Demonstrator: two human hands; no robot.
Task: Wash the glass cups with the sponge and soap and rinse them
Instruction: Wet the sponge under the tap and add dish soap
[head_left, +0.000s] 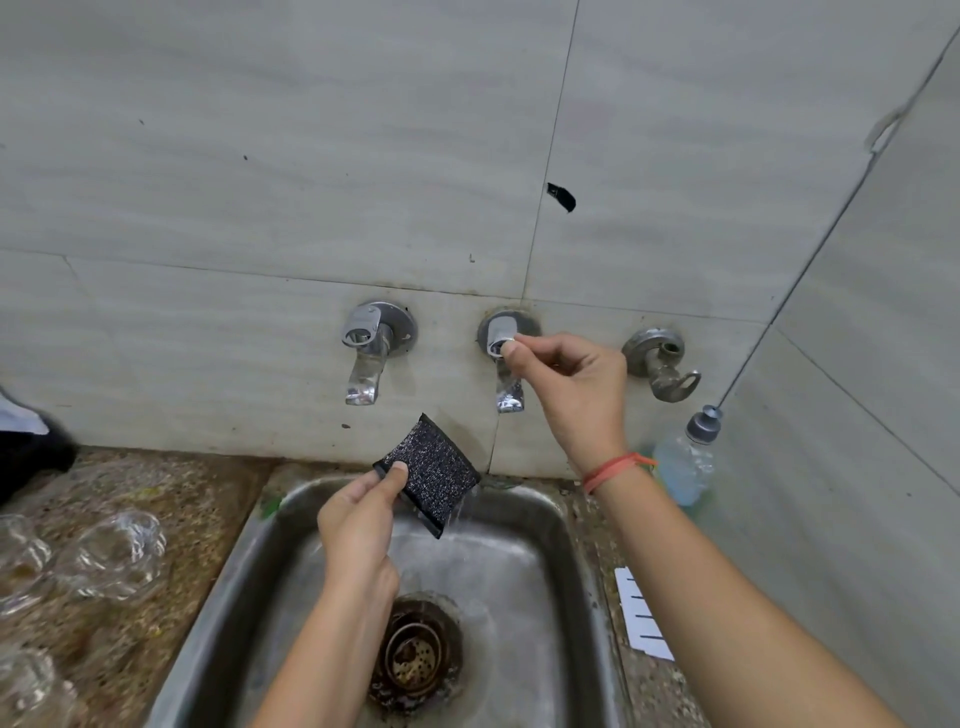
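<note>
Sponge (428, 475) up-right of left-hand grip (358, 522)

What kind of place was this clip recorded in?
Probably a kitchen or utility wash area: a steel sink set in a speckled stone counter, wall-mounted taps on a tiled wall, and glass cups waiting beside the sink.

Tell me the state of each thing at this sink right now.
Sponge: held by left hand, water running off it.
Middle tap: handle pinched by right hand.
Left tap: untouched, no water.
Glass cups: on the counter, untouched.
Sink: wet, drain strainer in place.
Bottle: capped.
</note>
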